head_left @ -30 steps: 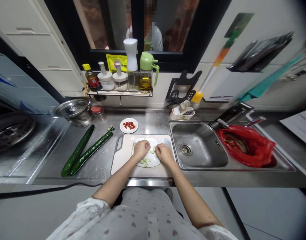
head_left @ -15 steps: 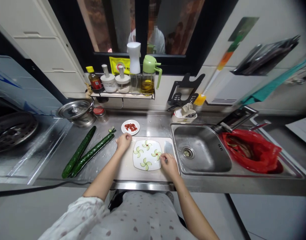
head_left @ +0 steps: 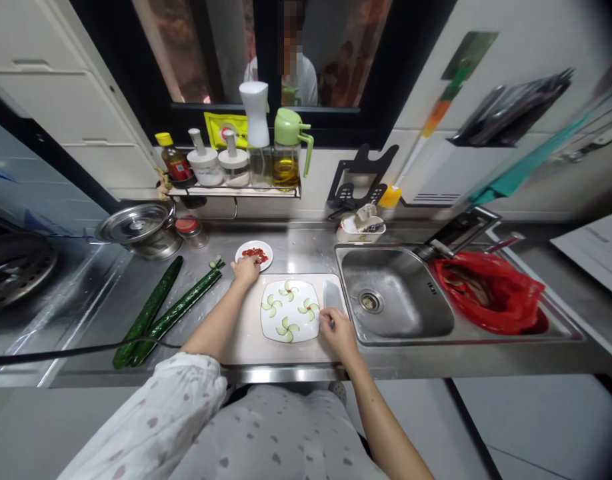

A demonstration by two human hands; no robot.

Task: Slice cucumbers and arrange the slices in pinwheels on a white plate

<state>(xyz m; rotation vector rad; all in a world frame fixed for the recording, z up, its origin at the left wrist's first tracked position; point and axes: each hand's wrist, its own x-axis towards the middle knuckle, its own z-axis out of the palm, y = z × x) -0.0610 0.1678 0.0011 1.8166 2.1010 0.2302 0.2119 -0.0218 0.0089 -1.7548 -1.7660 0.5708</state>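
Observation:
A square white plate (head_left: 286,311) with several green pinwheel shapes of cucumber slices lies on a white cutting board (head_left: 246,337). My right hand (head_left: 337,328) rests on the board at the plate's right rim, fingers curled together. My left hand (head_left: 246,270) reaches past the board's far left corner, its bunched fingertips at the edge of a small round dish of red bits (head_left: 255,254). What the fingers pinch is hidden. A grey blade (head_left: 331,293) lies on the board just beyond my right hand.
Two long cucumbers (head_left: 159,312) lie left of the board, with cut ends (head_left: 216,263) beside them. A lidded pot (head_left: 136,225) stands at the back left, a sink (head_left: 396,300) to the right, then a red bag (head_left: 489,293). A black cable (head_left: 81,351) runs along the counter's front.
Both hands left the middle of the plate. My left hand moved up and left to the dish of red bits; my right hand slid to the plate's right rim and stayed.

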